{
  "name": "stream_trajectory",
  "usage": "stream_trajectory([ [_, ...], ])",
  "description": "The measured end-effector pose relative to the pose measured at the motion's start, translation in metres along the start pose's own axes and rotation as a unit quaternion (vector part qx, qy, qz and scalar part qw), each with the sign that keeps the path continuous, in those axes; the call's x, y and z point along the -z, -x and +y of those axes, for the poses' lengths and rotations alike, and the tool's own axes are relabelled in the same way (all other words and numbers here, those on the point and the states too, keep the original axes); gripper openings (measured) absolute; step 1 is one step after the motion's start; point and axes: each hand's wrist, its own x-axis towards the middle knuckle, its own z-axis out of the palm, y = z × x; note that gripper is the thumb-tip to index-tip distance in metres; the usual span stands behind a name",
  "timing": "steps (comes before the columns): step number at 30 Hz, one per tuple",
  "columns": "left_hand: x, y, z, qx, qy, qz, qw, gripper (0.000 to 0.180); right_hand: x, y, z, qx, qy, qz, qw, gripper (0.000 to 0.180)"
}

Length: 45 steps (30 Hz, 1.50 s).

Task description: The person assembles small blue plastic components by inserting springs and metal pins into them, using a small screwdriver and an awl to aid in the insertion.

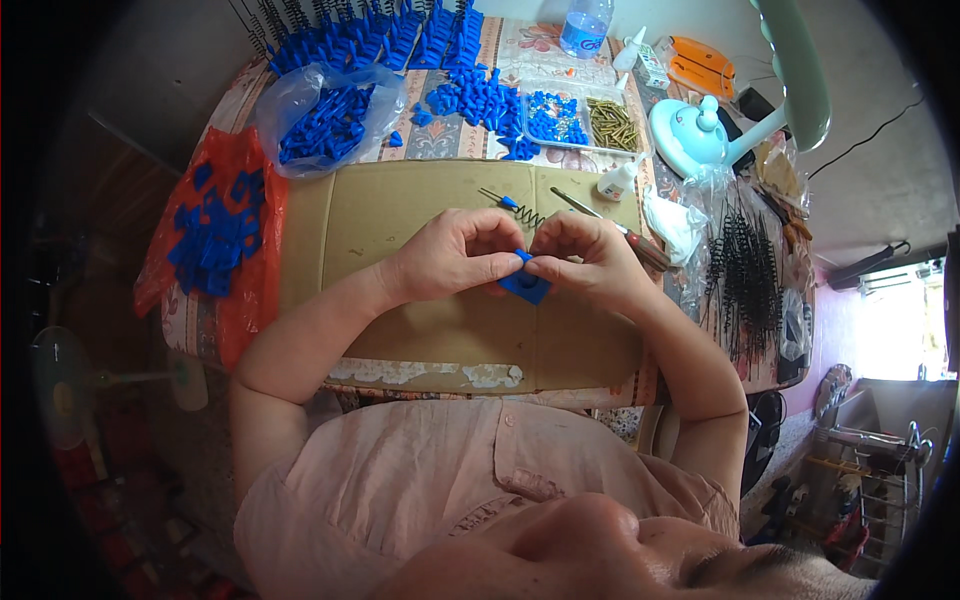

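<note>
Pink shirt (420,480) fills the bottom of the view, closest to the lens, with both of my forearms rising from it toward the middle of the bench (230,330).

Left hand (450,255) and right hand (585,258) meet over a sheet of brown cardboard (400,215). Both are closed, fingertips pinched together on a small blue plastic part (524,284), which sits between them just above the cardboard at the centre of the work area.

Just beyond my knuckles: a short metal spring with a blue end (512,207) and a thin screwdriver-like tool (610,225), both lying on the cardboard.

Further back, a loose heap of blue pieces (480,100), a clear tray (570,120) holding more blue bits and brass-coloured screws (612,124). Clear bag of blue parts (330,115) at left rear; orange bag (215,230) with more blue parts over the left edge.

Right side: small white glue bottle (618,182), pale green desk lamp (700,135), pile of black springs (745,265). Water bottle (585,25) at far back.
</note>
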Motion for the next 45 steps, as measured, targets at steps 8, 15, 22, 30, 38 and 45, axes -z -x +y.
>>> stream_trajectory([
  [8, 0.002, -0.001, -0.002, -0.001, -0.006, 0.019, 1.000, 0.012, 0.005, 0.000, -0.001, 0.039, 0.033, 0.028, 0.998, 0.016],
  [15, -0.003, 0.000, -0.004, -0.039, -0.114, 0.050, 0.991, 0.008, 0.001, -0.002, 0.004, 0.053, 0.086, 0.036, 0.994, 0.017],
  [22, 0.000, 0.001, -0.005, -0.058, -0.123, 0.046, 0.990, 0.010, 0.004, -0.004, 0.014, 0.027, -0.027, 0.025, 0.999, 0.016],
  [30, 0.010, -0.003, -0.005, -0.096, -0.030, 0.096, 0.990, 0.011, 0.018, -0.006, 0.002, -0.005, -0.108, 0.006, 0.994, 0.014],
  [38, 0.011, -0.006, -0.010, -0.108, 0.021, 0.087, 0.990, 0.014, 0.013, -0.004, 0.008, 0.008, -0.072, 0.005, 0.997, 0.015],
  [45, 0.007, -0.006, -0.007, -0.029, 0.050, 0.062, 0.996, 0.022, 0.011, -0.003, 0.004, -0.009, -0.053, 0.006, 0.999, 0.013],
])
